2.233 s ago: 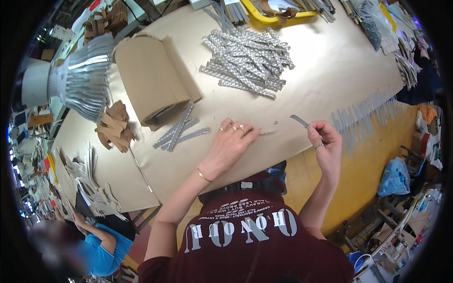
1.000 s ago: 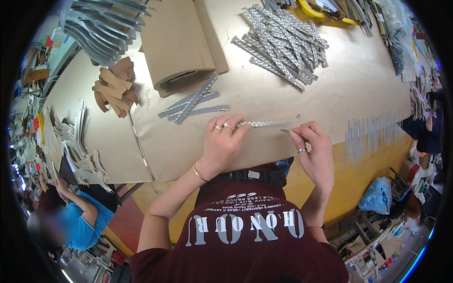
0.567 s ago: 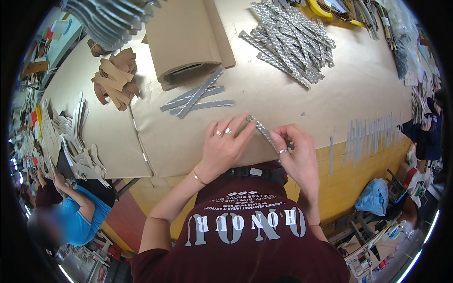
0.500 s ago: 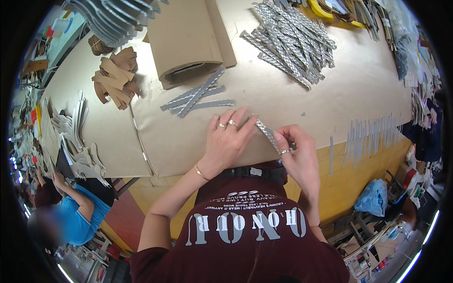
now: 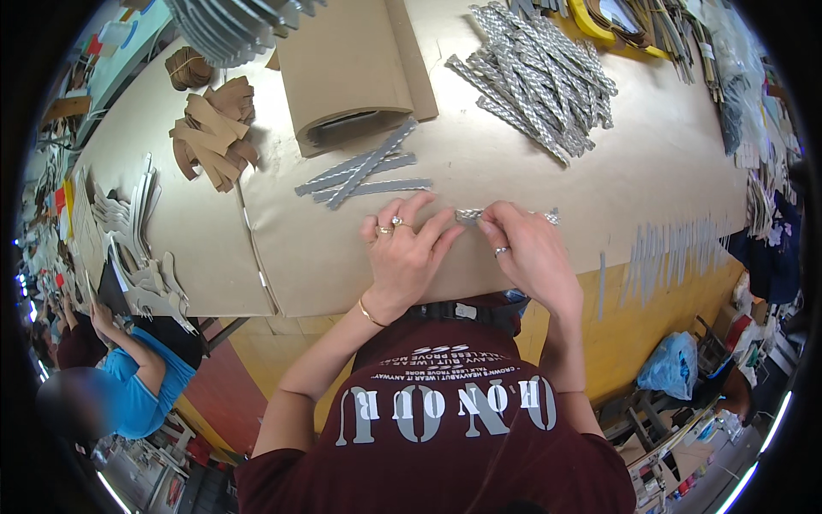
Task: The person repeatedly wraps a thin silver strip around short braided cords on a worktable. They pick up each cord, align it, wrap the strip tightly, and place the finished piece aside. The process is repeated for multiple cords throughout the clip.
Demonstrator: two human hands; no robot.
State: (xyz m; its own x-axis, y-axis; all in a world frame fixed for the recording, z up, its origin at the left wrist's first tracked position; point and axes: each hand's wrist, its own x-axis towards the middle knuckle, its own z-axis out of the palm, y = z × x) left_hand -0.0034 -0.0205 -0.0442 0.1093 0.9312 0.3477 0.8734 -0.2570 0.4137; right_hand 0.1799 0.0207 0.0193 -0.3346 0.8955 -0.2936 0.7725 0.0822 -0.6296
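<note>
Silver braid (image 5: 469,213) is lying on the tan table (image 5: 334,257), just right of centre frame. My right hand (image 5: 531,253) is bending over it, fingers resting at its middle; whether they're pinching or only pressing, I'm not managing to tell. My left hand (image 5: 407,244) is curving loosely, thumb and forefinger sitting right by the braid's left end, and I'm not making out whether they're gripping it.

Plenty is crowding in! Flat grey strips (image 5: 370,167) are lying crossed just above my left fingers, and behind them a big brown roll (image 5: 347,77) is filling the upper centre. A heap of braids (image 5: 548,81) is sprawling upper right, a yellow tray (image 5: 591,24) is peeking out past it, and thin grey strips (image 5: 672,257) are jutting in a row over the table edge at right. Brown pieces (image 5: 214,137) are lying heaped upper left.

Now the hidden bits: my right hand is covering the braid's middle, and the roll and a ribbed silvery stack (image 5: 235,26) are running out of the top edge. Lower left, a co-worker in blue (image 5: 145,381) is sitting partly blurred near the dark rim.
</note>
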